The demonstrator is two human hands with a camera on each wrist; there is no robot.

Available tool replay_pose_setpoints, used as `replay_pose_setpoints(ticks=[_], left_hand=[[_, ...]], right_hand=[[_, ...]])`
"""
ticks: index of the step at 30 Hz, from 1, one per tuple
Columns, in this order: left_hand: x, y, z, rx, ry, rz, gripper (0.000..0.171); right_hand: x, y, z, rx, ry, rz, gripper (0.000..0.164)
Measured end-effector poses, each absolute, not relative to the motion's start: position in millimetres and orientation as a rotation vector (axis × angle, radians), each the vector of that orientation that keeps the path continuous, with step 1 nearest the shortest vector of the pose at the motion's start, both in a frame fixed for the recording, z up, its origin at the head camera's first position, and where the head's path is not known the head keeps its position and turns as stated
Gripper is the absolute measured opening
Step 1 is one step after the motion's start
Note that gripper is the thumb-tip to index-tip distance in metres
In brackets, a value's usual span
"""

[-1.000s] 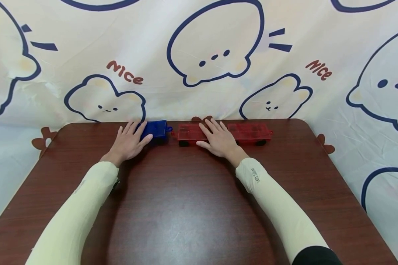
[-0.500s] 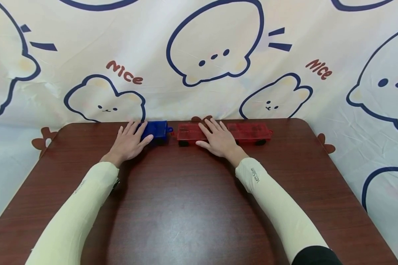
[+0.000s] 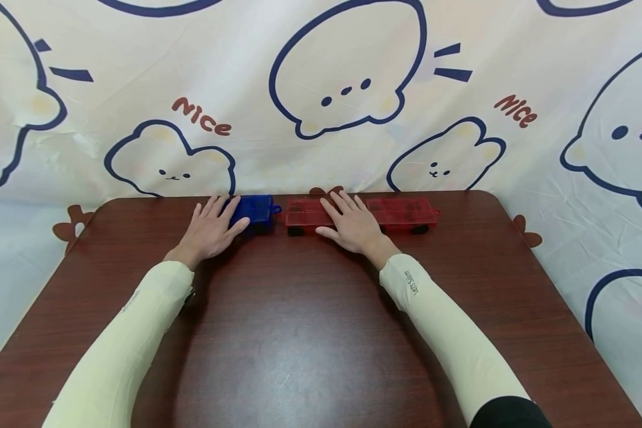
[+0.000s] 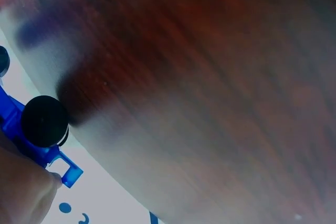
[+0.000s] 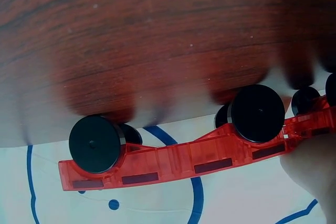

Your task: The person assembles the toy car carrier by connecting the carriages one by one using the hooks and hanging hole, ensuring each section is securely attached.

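Observation:
A blue toy car base (image 3: pixel 258 209) with black wheels stands at the far edge of the table. My left hand (image 3: pixel 205 230) rests on its left part, fingers straight and thumb along the near side. In the left wrist view a square hitch loop shows on the blue base (image 4: pixel 34 148) beside my thumb. To the right are two see-through red car bases, the left one (image 3: pixel 302 209) and the right one (image 3: pixel 403 209), in line. Spread flat, my right hand (image 3: pixel 354 229) lies across them and hides where they meet. A narrow gap shows between the blue hook and the red end.
The dark brown table (image 3: pixel 289 333) has rounded far corners. Right behind the cars hangs a white curtain (image 3: pixel 310 160) with blue-outlined cartoon animals; it also runs down the left and right sides.
My left hand and the blue car base have shifted slightly to the right, closer to the red ones. My right hand and the red bases stay almost where they were.

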State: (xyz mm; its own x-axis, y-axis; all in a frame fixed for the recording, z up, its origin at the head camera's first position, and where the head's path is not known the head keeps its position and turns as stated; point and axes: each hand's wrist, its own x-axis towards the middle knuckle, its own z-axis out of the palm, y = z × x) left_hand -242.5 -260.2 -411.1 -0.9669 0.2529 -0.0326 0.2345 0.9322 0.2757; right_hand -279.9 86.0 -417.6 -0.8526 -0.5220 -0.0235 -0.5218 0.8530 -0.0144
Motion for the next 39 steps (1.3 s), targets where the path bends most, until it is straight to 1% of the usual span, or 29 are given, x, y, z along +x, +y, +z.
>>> replay_pose_setpoints(ticks=[29, 39], left_hand=[[-239.1, -256.7, -409.7, 0.354, 3.031, 0.336, 0.085], [-240.5, -256.0, -411.6, 0.347, 3.026, 0.298, 0.09]], right_hand=[[-279.9, 90.1, -417.3, -0.861, 3.001, -0.028, 0.081], [-280.1, 90.8, -416.1, -0.881, 3.003, -0.003, 0.081]])
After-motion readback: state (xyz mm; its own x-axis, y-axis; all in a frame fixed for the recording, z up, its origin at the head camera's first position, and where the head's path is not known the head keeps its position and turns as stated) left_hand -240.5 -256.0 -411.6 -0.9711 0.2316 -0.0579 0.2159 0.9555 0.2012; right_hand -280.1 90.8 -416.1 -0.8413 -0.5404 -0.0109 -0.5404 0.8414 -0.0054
